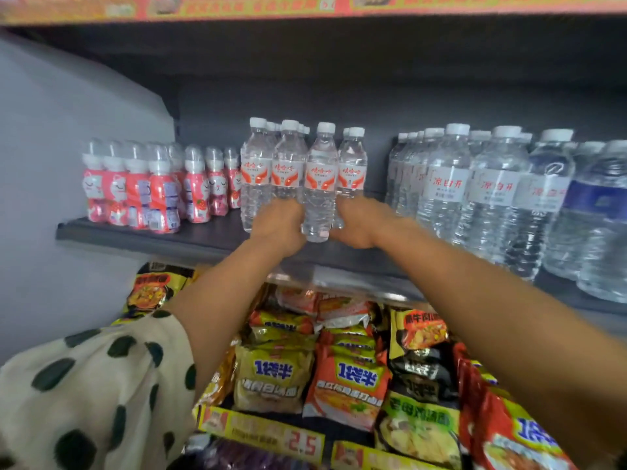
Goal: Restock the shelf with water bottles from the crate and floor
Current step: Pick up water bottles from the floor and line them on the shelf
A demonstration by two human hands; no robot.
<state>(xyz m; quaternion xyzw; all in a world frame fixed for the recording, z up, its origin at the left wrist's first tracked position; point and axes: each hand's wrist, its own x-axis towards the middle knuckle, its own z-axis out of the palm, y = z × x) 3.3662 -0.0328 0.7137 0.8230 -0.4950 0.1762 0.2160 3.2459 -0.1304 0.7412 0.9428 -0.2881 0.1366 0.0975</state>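
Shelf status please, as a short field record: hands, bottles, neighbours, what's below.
left hand: grips the base of a red-label bottle
right hand: grips the base of another bottle
middle bottle: upright between the two hands, at the shelf front edge
left of group: pink drinks
right of group: larger water bottles
below: noodle packs

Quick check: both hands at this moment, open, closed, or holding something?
Left hand: grips the lower part of a red-label water bottle at the shelf front.
Right hand: grips the neighbouring water bottles low down.
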